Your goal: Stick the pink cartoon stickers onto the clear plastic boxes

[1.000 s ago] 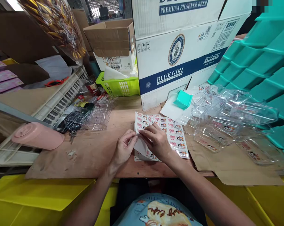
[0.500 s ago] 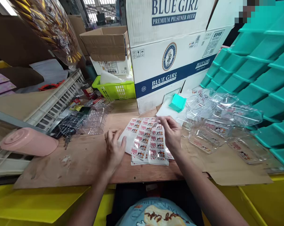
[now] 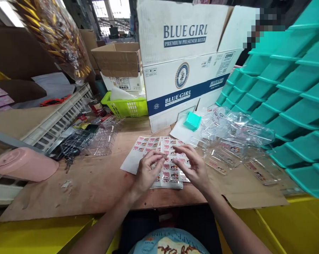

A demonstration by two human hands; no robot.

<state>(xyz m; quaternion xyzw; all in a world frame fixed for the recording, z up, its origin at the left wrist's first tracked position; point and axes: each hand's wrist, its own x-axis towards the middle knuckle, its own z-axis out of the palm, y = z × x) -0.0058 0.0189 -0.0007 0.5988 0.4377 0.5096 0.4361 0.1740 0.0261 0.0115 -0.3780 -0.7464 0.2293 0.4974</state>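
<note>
Over the sticker sheets (image 3: 172, 176), the left hand (image 3: 148, 172) pinches an apparently peeled scrap (image 3: 165, 156); transfer calls for narrowing the wide-fingered right hand (image 3: 196, 169).

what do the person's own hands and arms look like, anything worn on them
The left hand and right hand are bare: no gloves. No sleeves cover the visible forearms, and no watch or bracelet shows. Fine detail on the fingers is too small to tell.
</note>
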